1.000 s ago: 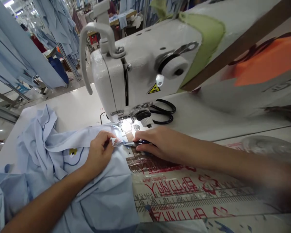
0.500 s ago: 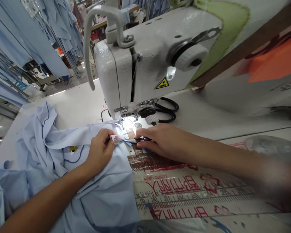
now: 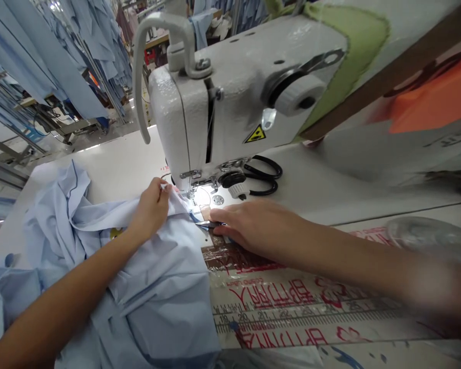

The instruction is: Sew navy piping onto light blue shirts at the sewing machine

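Note:
Light blue garment cloth [image 3: 169,277] lies bunched over the left of the sewing table. My left hand [image 3: 150,207] is closed, pinching a raised edge of this cloth just left of the presser foot. My right hand [image 3: 253,223] is closed around small thread snips [image 3: 206,224], mostly hidden in the fingers; their pointed metal blades face left, beside the cloth edge and a small blue scrap. Above both hands stands the white sewing machine head [image 3: 230,97], its lamp lighting the needle area [image 3: 197,197].
Black-handled scissors [image 3: 267,174] lie behind the needle area. A ruler strip [image 3: 284,313] runs along the table's front under clear film with red print. At right are a clear plastic object [image 3: 422,233] and an orange item [image 3: 434,97]. Blue garments [image 3: 38,56] hang at back left.
My left hand has moved up and left, drawing the cloth edge away from the snips. My right hand has shifted slightly left with the snips.

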The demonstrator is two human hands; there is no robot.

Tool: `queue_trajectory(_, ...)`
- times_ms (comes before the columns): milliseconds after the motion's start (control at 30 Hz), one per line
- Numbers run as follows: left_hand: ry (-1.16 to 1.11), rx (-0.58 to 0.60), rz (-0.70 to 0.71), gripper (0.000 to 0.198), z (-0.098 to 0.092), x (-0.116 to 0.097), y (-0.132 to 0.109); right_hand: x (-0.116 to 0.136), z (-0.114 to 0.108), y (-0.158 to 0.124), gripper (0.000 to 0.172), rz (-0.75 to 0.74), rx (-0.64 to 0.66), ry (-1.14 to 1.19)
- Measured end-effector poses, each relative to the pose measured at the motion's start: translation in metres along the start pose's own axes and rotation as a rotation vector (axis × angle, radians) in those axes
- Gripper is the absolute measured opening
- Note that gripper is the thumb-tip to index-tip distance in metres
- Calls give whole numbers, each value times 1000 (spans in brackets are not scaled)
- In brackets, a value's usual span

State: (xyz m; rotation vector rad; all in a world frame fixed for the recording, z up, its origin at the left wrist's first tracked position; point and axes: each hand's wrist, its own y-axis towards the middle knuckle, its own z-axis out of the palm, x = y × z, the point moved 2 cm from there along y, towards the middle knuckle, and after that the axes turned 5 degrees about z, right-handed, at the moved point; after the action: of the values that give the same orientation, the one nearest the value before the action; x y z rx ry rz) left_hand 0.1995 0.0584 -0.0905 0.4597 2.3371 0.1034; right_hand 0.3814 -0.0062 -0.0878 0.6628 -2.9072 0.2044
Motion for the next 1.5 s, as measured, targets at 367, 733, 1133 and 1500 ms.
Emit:
queue_trajectory(367,5,179,90,22,-6,-7,-15,-7,-8,-5,18,17,-3,55)
queue_trajectory(733,701,305,457,43,-18,58,31,3,1,-44,20,-321,-82,376)
queue_trajectory(1133,591,396,514,55,-59,15,-140,57,35,-60,40,-811,-364,82)
queue_trajectory(1500,477,196,991,22,-54,-13,-169,45,22,-81,49,-629,-412,222)
